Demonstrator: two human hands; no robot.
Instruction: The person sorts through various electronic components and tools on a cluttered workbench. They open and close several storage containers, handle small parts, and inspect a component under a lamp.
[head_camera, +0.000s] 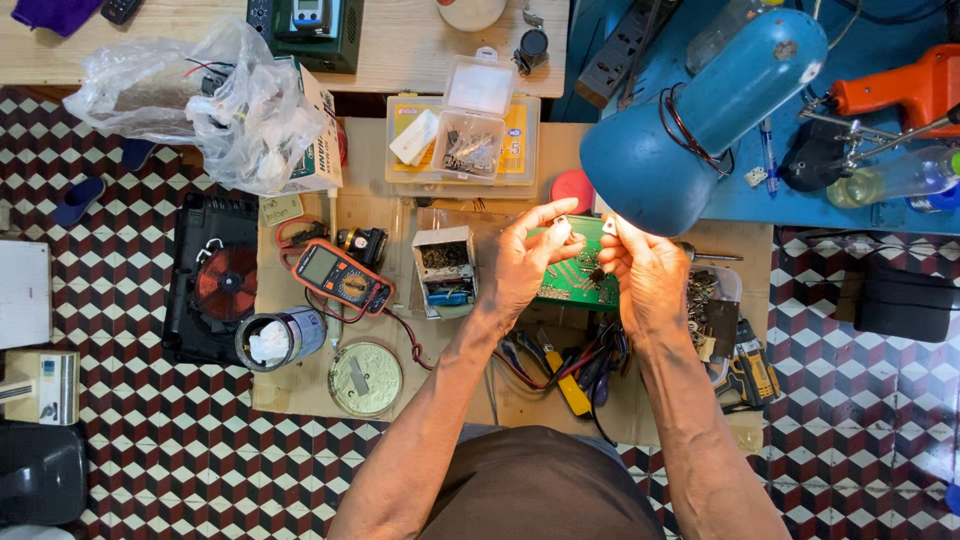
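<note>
My left hand (522, 262) and my right hand (648, 272) are raised side by side under a blue desk lamp (700, 110). Each pinches a tiny pale component between thumb and fingertips: one small part (561, 221) in the left, another small part (609, 227) in the right. What the parts are is too small to tell. A green circuit board (577, 280) lies just below and between the hands on a sheet of brown cardboard (380, 200).
An orange multimeter (342, 276) with red leads lies left of the hands, beside a small open box of parts (445, 268). Clear compartment boxes (470, 130) sit further back. Pliers and cutters (570, 370) lie near my body. An opened induction cooker with a copper coil (225, 282) is at left.
</note>
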